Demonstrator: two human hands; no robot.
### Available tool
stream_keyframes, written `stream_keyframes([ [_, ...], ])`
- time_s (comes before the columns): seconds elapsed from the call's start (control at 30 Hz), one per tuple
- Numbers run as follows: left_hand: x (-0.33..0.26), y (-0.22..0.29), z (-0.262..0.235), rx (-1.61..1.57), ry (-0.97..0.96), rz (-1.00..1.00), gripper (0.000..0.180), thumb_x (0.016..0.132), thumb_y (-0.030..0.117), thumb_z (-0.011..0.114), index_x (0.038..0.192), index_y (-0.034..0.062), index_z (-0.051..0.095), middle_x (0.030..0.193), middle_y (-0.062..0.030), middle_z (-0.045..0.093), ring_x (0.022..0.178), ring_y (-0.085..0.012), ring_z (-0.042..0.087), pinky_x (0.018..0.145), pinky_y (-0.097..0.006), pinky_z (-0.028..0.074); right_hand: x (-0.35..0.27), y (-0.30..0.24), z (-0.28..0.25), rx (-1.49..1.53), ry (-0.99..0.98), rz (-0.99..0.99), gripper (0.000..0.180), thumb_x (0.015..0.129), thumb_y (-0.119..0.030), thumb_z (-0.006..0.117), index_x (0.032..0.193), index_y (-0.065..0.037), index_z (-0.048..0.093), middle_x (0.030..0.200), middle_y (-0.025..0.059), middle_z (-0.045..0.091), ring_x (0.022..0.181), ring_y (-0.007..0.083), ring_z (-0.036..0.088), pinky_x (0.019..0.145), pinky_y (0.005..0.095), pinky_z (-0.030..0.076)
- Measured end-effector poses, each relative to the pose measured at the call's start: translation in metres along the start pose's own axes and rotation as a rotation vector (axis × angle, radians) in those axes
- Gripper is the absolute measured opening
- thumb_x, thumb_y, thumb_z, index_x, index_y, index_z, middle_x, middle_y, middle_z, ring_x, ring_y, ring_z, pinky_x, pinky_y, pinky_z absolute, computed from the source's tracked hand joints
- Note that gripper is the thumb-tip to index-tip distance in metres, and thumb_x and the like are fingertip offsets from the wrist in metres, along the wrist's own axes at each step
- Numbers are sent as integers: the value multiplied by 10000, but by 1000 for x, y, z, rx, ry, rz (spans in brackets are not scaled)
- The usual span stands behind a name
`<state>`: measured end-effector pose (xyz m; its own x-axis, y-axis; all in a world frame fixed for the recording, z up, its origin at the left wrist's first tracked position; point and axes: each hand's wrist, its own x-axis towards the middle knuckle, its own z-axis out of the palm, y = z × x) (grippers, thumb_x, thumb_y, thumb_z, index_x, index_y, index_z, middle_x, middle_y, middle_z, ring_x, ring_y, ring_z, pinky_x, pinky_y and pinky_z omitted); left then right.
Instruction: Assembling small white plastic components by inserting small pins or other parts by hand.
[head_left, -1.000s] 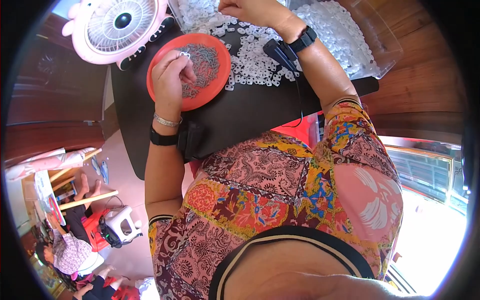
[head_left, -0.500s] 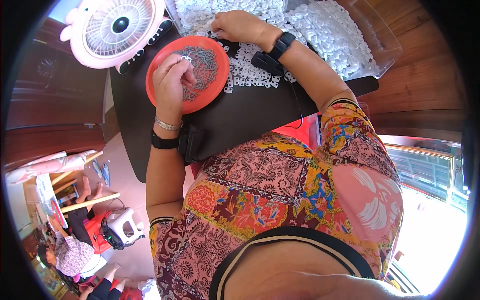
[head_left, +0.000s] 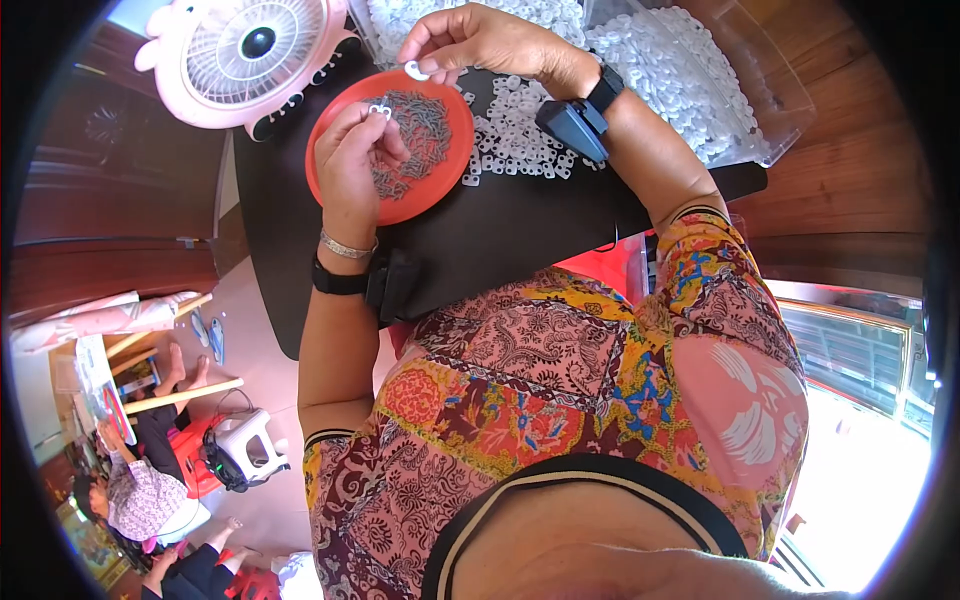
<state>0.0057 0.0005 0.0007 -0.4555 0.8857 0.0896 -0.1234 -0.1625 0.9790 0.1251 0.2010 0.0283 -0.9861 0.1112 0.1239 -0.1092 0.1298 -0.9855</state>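
Note:
A small white plastic piece [head_left: 380, 110] shows at the fingertips of my left hand [head_left: 352, 155], which is closed in a pinch over the red plate [head_left: 455, 165]. On that plate lies a heap of small grey screws [head_left: 422, 130]. My right hand [head_left: 490, 42] is above the plate's upper right rim, pinching another white plastic piece [head_left: 415, 71] between thumb and finger. The two pieces are apart. Many loose white pieces [head_left: 520, 130] are spread on the dark table [head_left: 480, 235] beside the plate.
Clear bins [head_left: 785, 110] full of white pieces [head_left: 670, 75] stand at the far side. A pink fan [head_left: 258, 45] is at the far left. A wooden wall [head_left: 850, 160] rises on the right. Another person [head_left: 145, 495] sits at the lower left near a white stool [head_left: 255, 450].
My right hand has come from the white pieces in the bin toward my left hand, now with a white piece in its fingers. My left hand keeps its pinch over the plate.

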Motion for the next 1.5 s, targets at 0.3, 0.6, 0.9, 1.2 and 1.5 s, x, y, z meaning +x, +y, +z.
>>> stream_keyframes([
  [0.3,0,0,-2,-96,-88,108,209,914,150,462,829,-4,574,702,-86,601,615,-144,564,587,-251,429,-2,-8,24,-127,12,-93,247,870,-101,625,1117,-91,642,957,15,655,820,77,599,731,223,496],
  [0.6,1,-2,-4,-182,-130,136,224,922,161,433,873,-12,567,775,-120,635,650,-173,590,612,-263,435,-3,-12,51,-281,73,-114,263,895,-55,587,1155,-51,629,870,-4,654,755,46,568,709,200,481],
  [0.9,2,-2,-5,-264,-142,144,222,925,154,422,867,-10,560,814,-139,650,679,-177,602,634,-268,449,-1,-6,58,-146,194,-143,123,891,-79,622,995,-17,644,819,8,651,740,55,591,693,201,487],
  [1.2,3,-3,-10,-252,-139,178,229,934,168,399,889,-2,545,837,-159,636,735,-218,596,706,-319,458,-3,-9,52,-197,197,-8,142,877,-128,649,965,-17,645,783,8,643,723,66,608,640,197,483],
  [1.5,-1,-3,2,-121,29,86,201,911,150,479,851,-7,591,738,-82,629,620,-132,575,587,-235,431,-3,-12,51,107,255,1,221,857,-124,665,1041,-4,642,869,59,678,748,98,645,659,193,524],
])
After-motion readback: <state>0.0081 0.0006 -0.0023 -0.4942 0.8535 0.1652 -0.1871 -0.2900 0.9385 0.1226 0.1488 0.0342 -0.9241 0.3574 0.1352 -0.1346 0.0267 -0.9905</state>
